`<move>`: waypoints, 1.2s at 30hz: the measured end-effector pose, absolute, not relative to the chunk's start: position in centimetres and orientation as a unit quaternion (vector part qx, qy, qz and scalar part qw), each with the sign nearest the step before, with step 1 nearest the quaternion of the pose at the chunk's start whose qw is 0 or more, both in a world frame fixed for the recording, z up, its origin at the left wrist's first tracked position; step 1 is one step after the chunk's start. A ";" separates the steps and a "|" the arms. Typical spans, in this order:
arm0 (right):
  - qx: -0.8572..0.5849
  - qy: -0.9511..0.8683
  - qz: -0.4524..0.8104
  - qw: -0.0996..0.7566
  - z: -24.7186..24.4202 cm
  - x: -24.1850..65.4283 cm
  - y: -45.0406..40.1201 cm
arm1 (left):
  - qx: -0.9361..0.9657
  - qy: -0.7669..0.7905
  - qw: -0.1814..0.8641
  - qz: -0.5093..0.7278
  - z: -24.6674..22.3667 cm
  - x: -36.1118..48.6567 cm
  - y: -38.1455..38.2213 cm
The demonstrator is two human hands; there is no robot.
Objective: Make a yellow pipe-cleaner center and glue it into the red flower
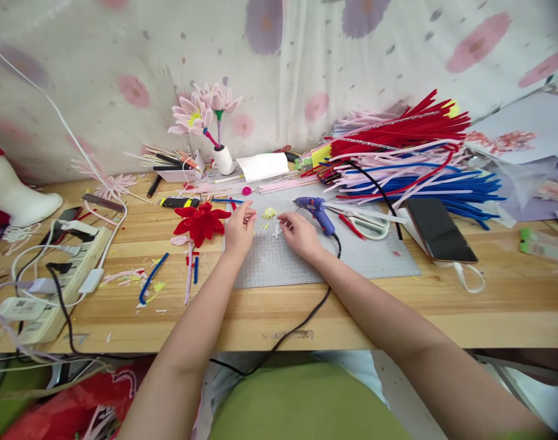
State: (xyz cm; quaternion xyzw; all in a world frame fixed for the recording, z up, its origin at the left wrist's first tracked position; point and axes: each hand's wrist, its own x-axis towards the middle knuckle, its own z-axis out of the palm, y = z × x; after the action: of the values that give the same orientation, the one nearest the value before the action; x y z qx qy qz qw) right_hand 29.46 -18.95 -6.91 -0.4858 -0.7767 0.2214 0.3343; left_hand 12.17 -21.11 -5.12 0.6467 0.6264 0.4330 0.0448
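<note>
Stems (pixel 263 230) near left hand (pixel 241 229) slant away, yellow tips farthest

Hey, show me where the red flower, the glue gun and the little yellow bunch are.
Red flower (pixel 201 224): head view, on the middle of its petals.
Glue gun (pixel 316 210): head view, on its purple body.
Little yellow bunch (pixel 269 213): head view, on its middle.

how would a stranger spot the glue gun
On the wooden table lies a grey gridded mat. On it, beside the right hand, is the glue gun, set apart by its purple-blue pistol shape and trailing black cord.
</note>
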 end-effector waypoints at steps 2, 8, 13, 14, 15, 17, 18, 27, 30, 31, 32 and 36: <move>-0.485 -0.781 0.223 0.325 -6.9 29.5 -18.8 | 0.630 0.665 0.041 0.399 -4.3 11.9 -20.9; -0.488 -0.786 0.244 0.292 -7.0 29.6 -18.2 | 0.712 0.635 0.046 0.297 -5.5 10.5 -22.1; -0.470 -0.801 0.244 0.278 -6.8 29.2 -17.6 | 0.705 0.646 0.054 0.287 -7.0 10.4 -22.6; -0.471 -0.802 0.242 0.278 -6.8 29.1 -17.5 | 0.691 0.655 0.060 0.300 -6.9 10.6 -22.3; -0.474 -0.800 0.240 0.281 -6.9 29.1 -17.4 | 0.676 0.663 0.069 0.314 -6.8 10.8 -21.9; -0.488 -0.790 0.231 0.292 -7.2 29.0 -17.4 | 0.651 0.673 0.098 0.337 -6.5 11.3 -20.8; -0.494 -0.785 0.226 0.297 -7.4 29.0 -17.4 | 0.641 0.679 0.114 0.340 -6.4 11.6 -20.2; -0.476 -0.810 0.192 0.284 -8.6 29.6 -17.8 | 0.630 0.715 0.125 0.276 -7.2 12.5 -17.6; -0.477 -0.809 0.199 0.280 -8.5 29.6 -17.8 | 0.615 0.714 0.132 0.307 -6.9 12.4 -17.9; -0.478 -0.807 0.203 0.281 -8.5 29.6 -17.8 | 0.606 0.713 0.136 0.324 -6.8 12.4 -18.0; -0.480 -0.805 0.205 0.283 -8.4 29.6 -17.8 | 0.597 0.711 0.141 0.343 -6.7 12.3 -18.2; -0.479 -0.806 0.199 0.285 -8.3 29.6 -17.9 | 0.558 0.698 0.184 0.410 -6.3 11.9 -19.1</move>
State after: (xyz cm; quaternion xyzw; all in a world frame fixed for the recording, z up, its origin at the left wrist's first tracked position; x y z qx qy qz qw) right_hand 29.56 -17.86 -8.32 -0.4789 -0.8059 0.1994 0.2855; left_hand 11.87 -19.13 -6.31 0.5579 0.6976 0.4101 0.1843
